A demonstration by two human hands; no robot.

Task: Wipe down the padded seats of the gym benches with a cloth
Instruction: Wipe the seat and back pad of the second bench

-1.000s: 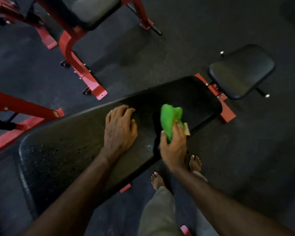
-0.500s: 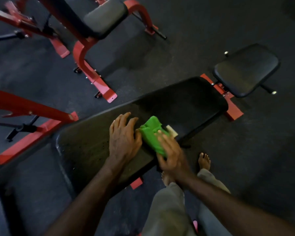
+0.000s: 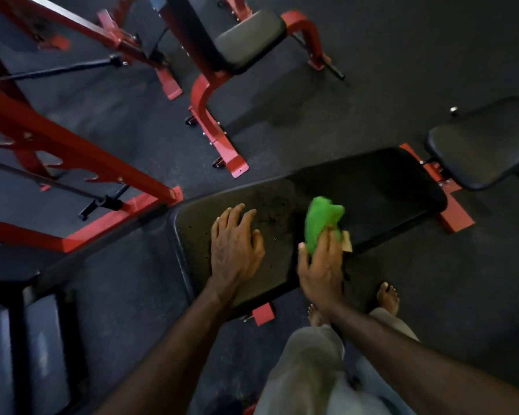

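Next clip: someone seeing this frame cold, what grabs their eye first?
The bright green cloth stands out, bunched under the right hand near the front edge of the long black bench pad at centre. The left hand lies spread flat on the same pad, beside it. Red steel frames fill the upper left, and a smaller black seat pad sits at the right edge.

We get a dim, grainy view w/ soft shadows on the floor (image 3: 297, 109); green cloth (image 3: 322, 224) looks motion-blurred, edges bow from wide-angle lens, light source maybe overhead, lower-left corner murky
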